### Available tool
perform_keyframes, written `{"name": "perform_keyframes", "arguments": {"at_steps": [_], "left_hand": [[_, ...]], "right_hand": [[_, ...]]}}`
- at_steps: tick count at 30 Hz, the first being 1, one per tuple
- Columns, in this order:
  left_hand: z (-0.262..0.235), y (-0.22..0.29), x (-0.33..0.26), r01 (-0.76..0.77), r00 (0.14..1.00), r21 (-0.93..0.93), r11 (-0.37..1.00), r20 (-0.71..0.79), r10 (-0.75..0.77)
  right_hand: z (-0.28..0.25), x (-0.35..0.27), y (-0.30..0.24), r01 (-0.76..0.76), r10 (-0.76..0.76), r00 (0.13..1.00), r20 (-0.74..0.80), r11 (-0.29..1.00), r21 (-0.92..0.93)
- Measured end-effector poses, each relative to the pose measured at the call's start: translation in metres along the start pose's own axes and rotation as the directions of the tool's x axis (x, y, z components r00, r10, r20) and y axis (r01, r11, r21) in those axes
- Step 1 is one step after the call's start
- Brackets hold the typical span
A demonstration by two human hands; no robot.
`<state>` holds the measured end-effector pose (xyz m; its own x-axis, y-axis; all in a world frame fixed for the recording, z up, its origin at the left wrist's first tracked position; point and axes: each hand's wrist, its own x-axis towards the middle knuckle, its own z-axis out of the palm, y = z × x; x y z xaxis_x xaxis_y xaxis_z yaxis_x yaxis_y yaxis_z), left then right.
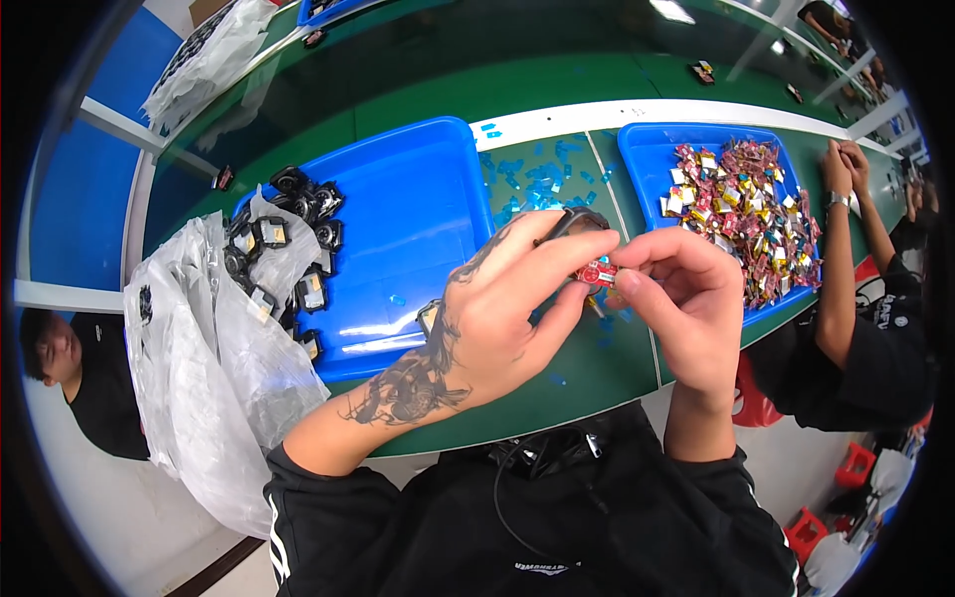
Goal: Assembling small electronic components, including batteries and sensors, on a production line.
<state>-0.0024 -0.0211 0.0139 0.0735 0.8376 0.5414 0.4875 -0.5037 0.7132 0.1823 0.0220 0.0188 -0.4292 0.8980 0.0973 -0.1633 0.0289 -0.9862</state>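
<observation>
The left hand [497, 298] is gripping a small black rounded plastic part [575, 221] between thumb and fingers above the green worktable [557, 368], while the right hand [686, 298] is pinching a tiny red-and-white foil-wrapped piece [598, 272] against it at the fingertips. Both pieces are looking light and stiff, the foil one probably slippery and easily creased, so holding it by its edges seems wisest. Two blue plastic trays are lying on the table: the left tray [418, 199] is carrying roughly a dozen black parts beside a clear plastic bag [199, 378], and the right tray [647, 149] is holding a heap of foil pieces too many to count.
</observation>
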Motion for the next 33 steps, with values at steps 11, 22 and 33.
{"name": "perform_keyframes", "arguments": {"at_steps": [11,22,33], "left_hand": [[0.003,-0.006,-0.007,0.451,0.891,-0.478,0.754,0.294,-0.346],[0.025,-0.001,-0.023,0.564,0.805,-0.637,0.526,0.282,-0.521],[0.026,0.006,-0.017,0.511,0.837,-0.65,0.562,0.228,-0.498]], "right_hand": [[-0.022,0.001,0.015,-0.211,0.117,0.964,0.238,0.884,0.418],[0.002,-0.031,0.025,-0.04,0.066,0.991,-0.119,0.976,0.215],[0.001,-0.022,0.03,0.128,-0.168,0.974,-0.154,0.962,-0.242]]}}
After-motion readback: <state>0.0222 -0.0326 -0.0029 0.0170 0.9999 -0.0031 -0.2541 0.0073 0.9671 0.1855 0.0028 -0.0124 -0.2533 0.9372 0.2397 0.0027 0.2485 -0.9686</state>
